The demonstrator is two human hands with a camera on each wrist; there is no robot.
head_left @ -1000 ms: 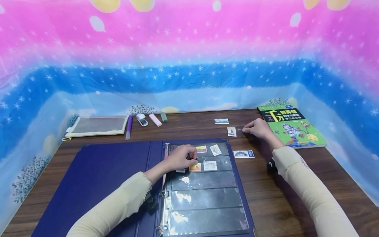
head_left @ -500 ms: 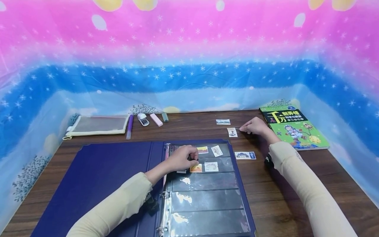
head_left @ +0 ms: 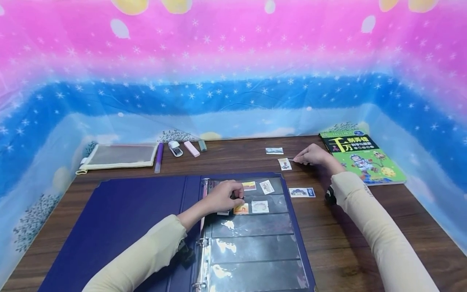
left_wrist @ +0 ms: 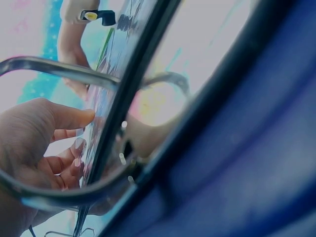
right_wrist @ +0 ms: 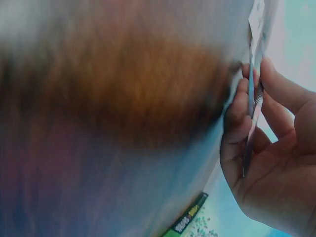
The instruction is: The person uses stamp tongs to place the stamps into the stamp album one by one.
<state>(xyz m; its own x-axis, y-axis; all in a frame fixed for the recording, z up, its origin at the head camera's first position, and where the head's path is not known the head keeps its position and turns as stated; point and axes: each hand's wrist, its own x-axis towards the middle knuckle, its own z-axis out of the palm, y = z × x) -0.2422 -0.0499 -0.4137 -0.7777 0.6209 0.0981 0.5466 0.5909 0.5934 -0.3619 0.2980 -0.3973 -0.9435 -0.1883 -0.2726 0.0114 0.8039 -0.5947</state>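
Observation:
My right hand point(head_left: 310, 155) pinches metal tweezers point(right_wrist: 257, 102) between thumb and fingers. The tweezers' tips are right at the edge of a small pale stamp point(head_left: 285, 164) on the table. In the right wrist view a white piece shows at the tips' end. My left hand point(head_left: 224, 194) rests on the black pocket page of a blue stamp album point(head_left: 142, 211), thumb and fingers apart and loosely bent. Beside its fingertips sit an orange stamp point(head_left: 241, 209) and a pale stamp point(head_left: 260, 207) in the second row. Above them a tilted stamp point(head_left: 267, 187) occupies the top row.
Two more stamps lie loose: a landscape stamp point(head_left: 274, 151) behind and a blue-white stamp point(head_left: 302, 192) nearer. A green book point(head_left: 365, 158) is at the right. Along the back left are a mesh pouch point(head_left: 122, 155), a purple pen point(head_left: 159, 157) and a pink bar point(head_left: 191, 149).
My right hand has moved slightly left with the tweezers, bringing their tips to the small pale stamp, which has turned a little. The left hand has stayed on the album page.

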